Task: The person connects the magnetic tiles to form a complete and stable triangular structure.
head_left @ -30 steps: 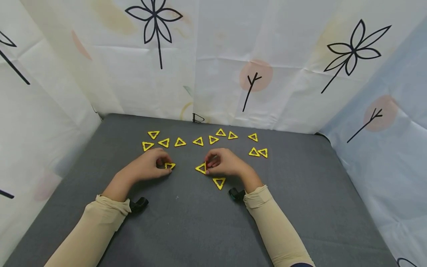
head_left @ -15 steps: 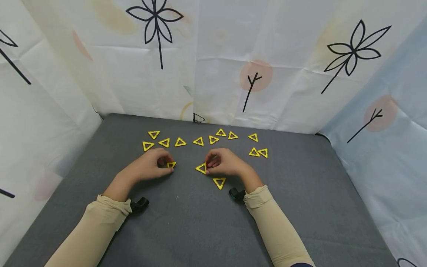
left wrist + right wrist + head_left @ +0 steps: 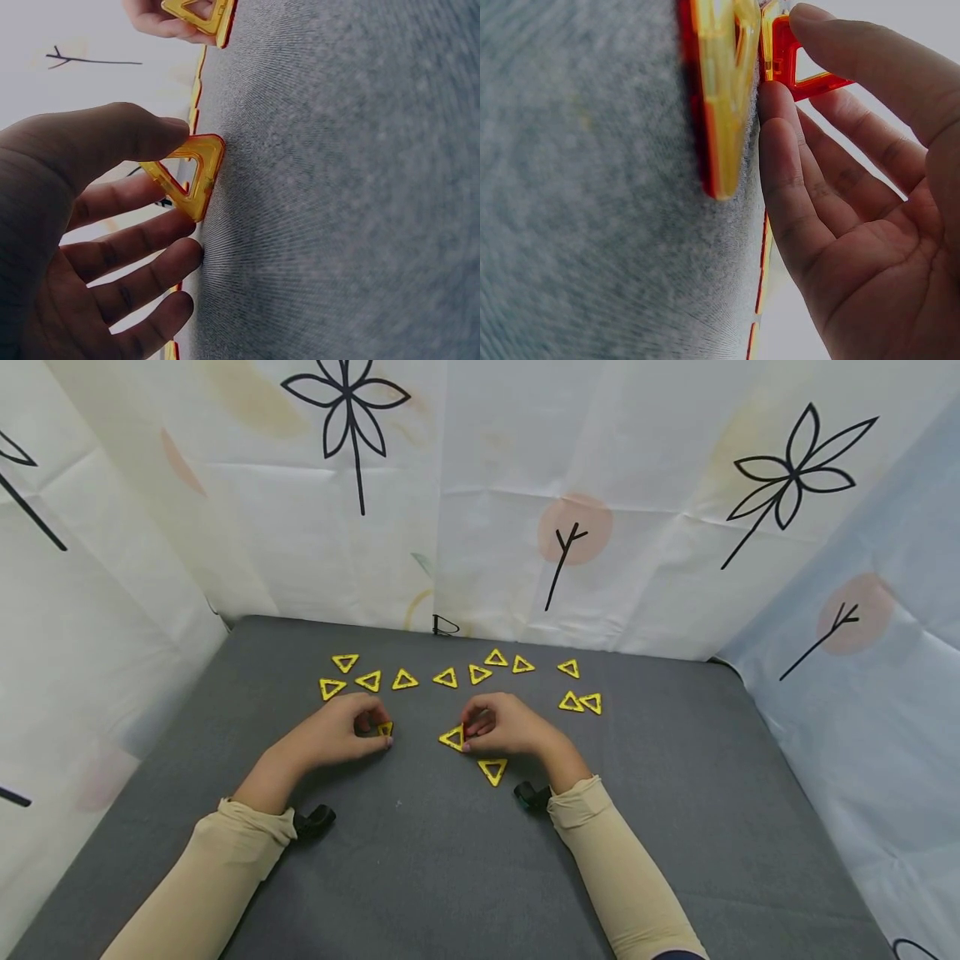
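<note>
Arching over the grey fabric-textured table (image 3: 420, 860), the left hand (image 3: 333, 728) is pinching a hollow yellow plastic triangle (image 3: 208, 180), the right hand (image 3: 501, 725) a red-backed triangle (image 3: 782, 56).

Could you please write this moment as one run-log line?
left hand: pinches yellow triangle | right hand: holds another triangle | near right hand: loose triangle | beyond hands: scattered triangles

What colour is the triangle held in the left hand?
The triangle is yellow, with a reddish edge. It shows best in the left wrist view.
</note>
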{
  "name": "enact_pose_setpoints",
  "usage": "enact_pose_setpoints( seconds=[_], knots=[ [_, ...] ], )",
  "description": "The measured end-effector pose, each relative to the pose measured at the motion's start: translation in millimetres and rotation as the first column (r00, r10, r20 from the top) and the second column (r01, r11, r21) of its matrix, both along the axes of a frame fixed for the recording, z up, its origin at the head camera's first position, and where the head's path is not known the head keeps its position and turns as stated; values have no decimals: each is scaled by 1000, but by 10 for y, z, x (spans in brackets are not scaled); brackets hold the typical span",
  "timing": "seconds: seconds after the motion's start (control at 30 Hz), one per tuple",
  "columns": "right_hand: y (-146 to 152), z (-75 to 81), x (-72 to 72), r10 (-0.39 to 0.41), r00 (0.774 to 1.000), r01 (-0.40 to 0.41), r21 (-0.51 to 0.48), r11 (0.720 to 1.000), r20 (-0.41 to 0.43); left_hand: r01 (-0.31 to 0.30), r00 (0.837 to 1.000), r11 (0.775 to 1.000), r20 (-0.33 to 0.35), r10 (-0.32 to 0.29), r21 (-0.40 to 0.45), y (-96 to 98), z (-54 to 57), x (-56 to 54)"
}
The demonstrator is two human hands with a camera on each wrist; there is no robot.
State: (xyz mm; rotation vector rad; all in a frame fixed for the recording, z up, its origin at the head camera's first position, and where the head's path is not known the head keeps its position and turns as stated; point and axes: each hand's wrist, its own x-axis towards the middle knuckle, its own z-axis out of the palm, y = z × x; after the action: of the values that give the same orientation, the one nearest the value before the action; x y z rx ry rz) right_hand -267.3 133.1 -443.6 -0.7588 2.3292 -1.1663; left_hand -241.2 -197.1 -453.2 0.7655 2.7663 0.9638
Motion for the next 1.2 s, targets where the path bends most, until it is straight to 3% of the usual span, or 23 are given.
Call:
enact_pose_setpoints(
  seconds=[0.63, 0.93, 1.2],
  knots=[
    [-1, 5, 3, 0, 1000, 0, -4, 1000, -2, -21, 1000, 999, 2, 21, 29, 46, -28, 9],
    [1, -17, -3, 2, 1000, -2, -11, 1000, -1, -3, 999, 999, -50, 5, 41, 51, -61, -13],
    [2, -12, -3, 0, 1000, 0, -7, 1000, -8, 1, 1000, 999, 18, -2, 47, 80, -73, -4]
  ],
)
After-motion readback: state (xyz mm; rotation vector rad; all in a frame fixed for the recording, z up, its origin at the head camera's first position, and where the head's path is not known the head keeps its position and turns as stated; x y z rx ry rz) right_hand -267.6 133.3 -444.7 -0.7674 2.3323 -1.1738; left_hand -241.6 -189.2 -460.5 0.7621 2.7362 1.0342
